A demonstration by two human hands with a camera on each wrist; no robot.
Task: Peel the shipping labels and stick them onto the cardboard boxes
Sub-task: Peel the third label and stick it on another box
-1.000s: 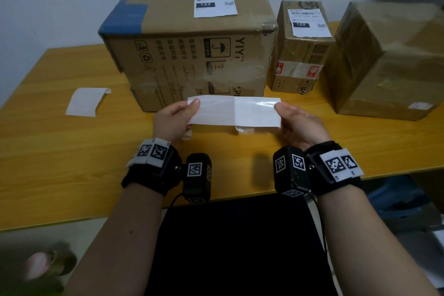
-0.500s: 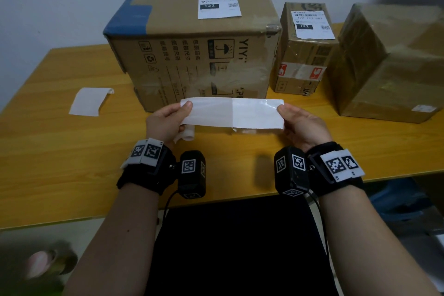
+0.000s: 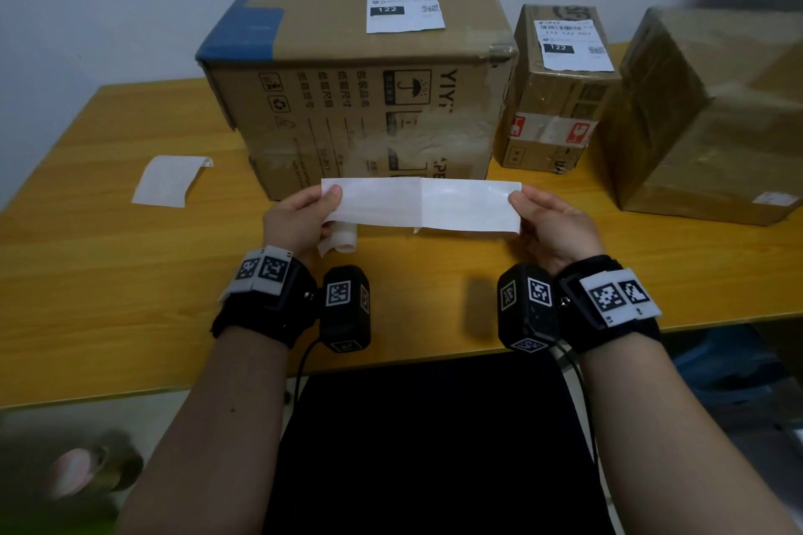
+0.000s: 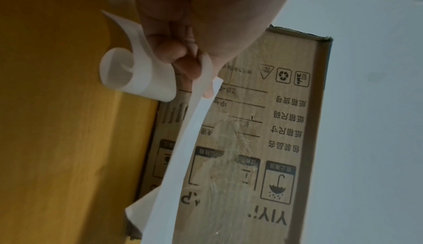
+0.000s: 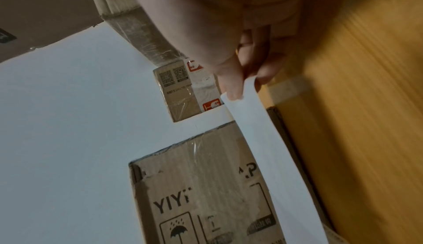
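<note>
White label strip between hands

A yellow wooden counter stands against a pale wall. Below its near edge lies a dark area, and a blurred roll of tape shows at the lower left. Something blue sits under the counter's right side.
</note>
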